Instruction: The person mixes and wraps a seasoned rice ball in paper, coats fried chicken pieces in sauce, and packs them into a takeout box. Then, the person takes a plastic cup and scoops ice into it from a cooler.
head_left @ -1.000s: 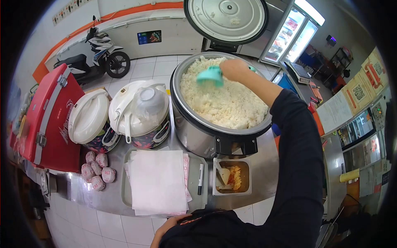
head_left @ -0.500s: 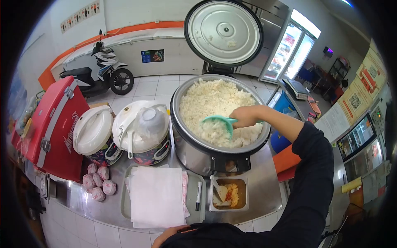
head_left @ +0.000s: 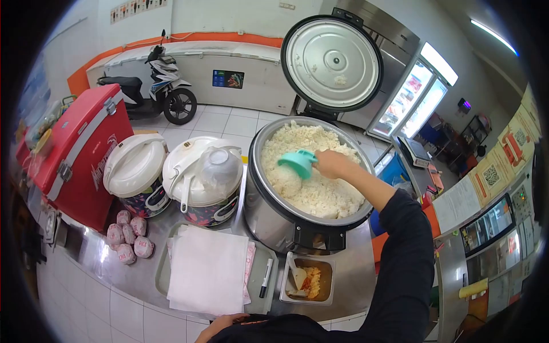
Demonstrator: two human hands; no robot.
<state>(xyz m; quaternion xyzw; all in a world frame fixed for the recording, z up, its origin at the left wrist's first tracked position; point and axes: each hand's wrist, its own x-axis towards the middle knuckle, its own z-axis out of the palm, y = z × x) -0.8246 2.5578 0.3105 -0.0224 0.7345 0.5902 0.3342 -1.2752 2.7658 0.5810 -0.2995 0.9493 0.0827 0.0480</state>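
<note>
My right hand is closed on the handle of a teal plastic scoop. The scoop is tilted over white cooked rice, and a rounded mound of rice shows just under its rim. The rice fills a large steel rice cooker, whose round lid stands raised behind it. Low in the view, my left hand is by the front edge of a grey tray; the sleeve and body hide most of its fingers. White paper sheets lie stacked on that tray beside a marker.
A metal pan with yellow-orange food and a utensil stands before the cooker. Two lidded white pots and a red cool box stand at the left. Several wrapped round bundles lie near them. A motorbike is parked behind.
The scoop has turned over from lying in the rice to a tipped position above it, with a rice mound beneath. The camera view has shifted; my left hand stays by the tray.
</note>
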